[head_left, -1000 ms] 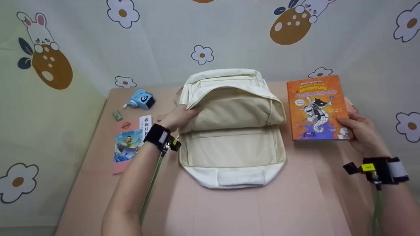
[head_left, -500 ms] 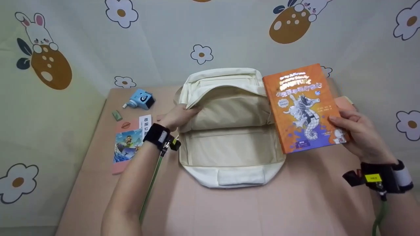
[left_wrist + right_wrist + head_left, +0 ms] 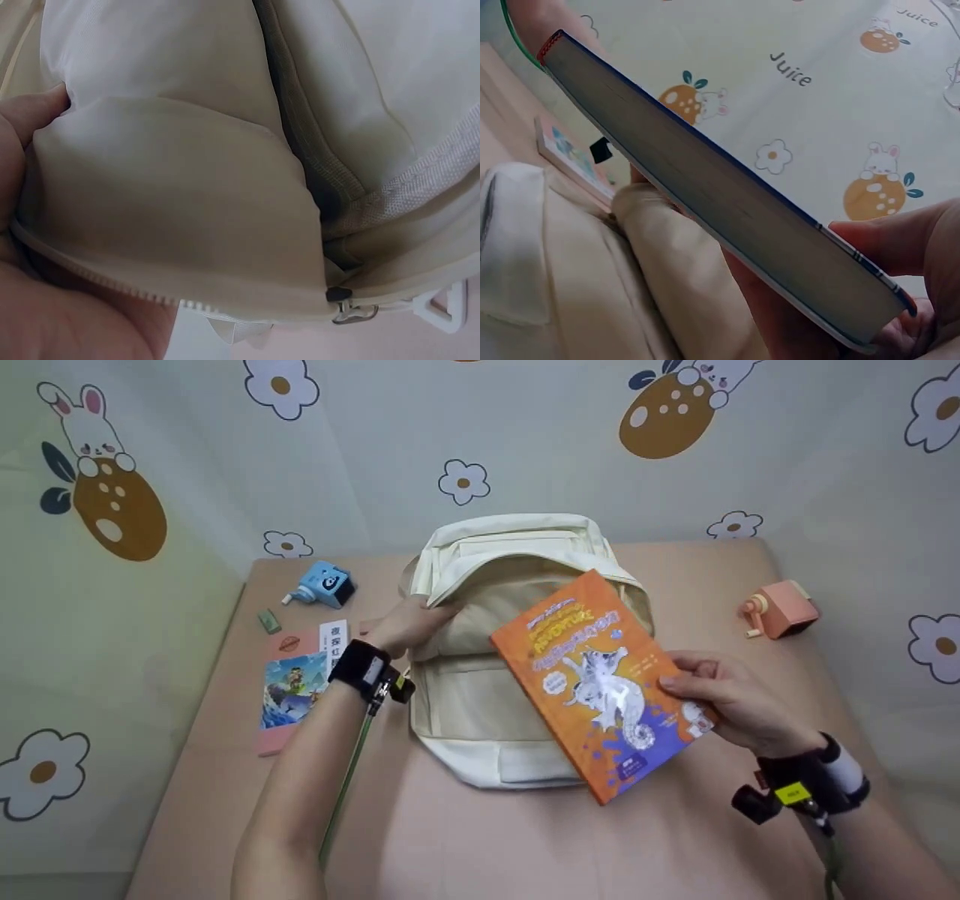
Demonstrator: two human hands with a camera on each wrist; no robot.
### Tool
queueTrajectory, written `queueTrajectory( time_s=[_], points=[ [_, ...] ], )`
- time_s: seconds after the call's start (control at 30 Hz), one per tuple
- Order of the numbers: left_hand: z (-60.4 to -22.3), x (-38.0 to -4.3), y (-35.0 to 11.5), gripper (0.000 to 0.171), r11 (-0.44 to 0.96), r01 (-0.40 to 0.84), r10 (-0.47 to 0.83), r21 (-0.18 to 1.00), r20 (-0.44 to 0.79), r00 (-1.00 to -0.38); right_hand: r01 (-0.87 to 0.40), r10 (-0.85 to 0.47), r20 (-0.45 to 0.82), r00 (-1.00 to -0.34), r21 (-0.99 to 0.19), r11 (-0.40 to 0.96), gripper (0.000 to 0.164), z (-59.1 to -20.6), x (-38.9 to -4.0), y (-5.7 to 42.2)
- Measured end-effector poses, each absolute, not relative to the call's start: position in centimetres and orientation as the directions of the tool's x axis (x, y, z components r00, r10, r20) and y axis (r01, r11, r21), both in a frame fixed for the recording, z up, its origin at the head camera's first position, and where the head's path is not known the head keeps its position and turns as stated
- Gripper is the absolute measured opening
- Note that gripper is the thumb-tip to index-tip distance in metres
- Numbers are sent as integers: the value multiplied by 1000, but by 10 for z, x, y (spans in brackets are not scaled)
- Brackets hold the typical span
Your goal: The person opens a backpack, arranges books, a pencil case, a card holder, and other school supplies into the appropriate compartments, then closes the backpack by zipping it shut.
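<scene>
My left hand (image 3: 415, 625) pinches the edge of the front flap on a cream backpack (image 3: 465, 765), holding its main compartment open. In the left wrist view the thumb presses on the lining (image 3: 172, 195), with the zipper edge across the palm. My right hand (image 3: 739, 701) grips an orange hardcover book (image 3: 592, 682) by its right edge, thumb on the cover and fingers beneath. Tilted, the book hangs over the right part of the backpack's opening. The right wrist view shows its page edge (image 3: 727, 202) with the thumb above and fingers below.
To the left lie a pink book (image 3: 289, 690) with a picture cover, a small green eraser (image 3: 268, 621) and a blue crank pencil sharpener (image 3: 324, 584). A pink crank pencil sharpener (image 3: 784, 609) stands at the right. A patterned curtain (image 3: 540, 450) hangs behind the table.
My right hand has carried the orange book leftward from beside the backpack to over its opening, turning it askew. The pink sharpener is now uncovered. My left hand stays on the flap.
</scene>
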State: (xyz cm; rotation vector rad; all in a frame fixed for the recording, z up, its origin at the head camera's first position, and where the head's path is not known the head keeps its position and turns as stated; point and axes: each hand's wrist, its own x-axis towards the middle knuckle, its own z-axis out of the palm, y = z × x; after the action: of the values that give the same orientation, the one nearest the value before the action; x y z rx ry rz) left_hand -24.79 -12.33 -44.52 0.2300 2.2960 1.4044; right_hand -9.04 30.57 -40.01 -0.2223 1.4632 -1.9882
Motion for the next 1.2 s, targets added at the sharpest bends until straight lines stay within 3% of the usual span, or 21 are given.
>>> queueTrajectory(
  time_s=[0.2,0.57,1.0,1.2],
  points=[
    [-442,-246,-124,75,501,-61,351,863,-267,-898,429,-673,-217,-707,-888,-165,36,-422,-94,283],
    [-430,-244,-124,70,453,-30,373,891,-220,-901,519,-674,-337,-657,-851,-80,37,-457,-95,254],
    [-420,-241,-126,59,361,64,441,930,-111,-890,615,-643,-400,-653,-775,-142,31,-475,-115,255],
    [-419,-241,-127,57,364,55,445,930,-122,-887,639,-578,-428,-695,-737,-223,24,-477,-127,255]
  ],
)
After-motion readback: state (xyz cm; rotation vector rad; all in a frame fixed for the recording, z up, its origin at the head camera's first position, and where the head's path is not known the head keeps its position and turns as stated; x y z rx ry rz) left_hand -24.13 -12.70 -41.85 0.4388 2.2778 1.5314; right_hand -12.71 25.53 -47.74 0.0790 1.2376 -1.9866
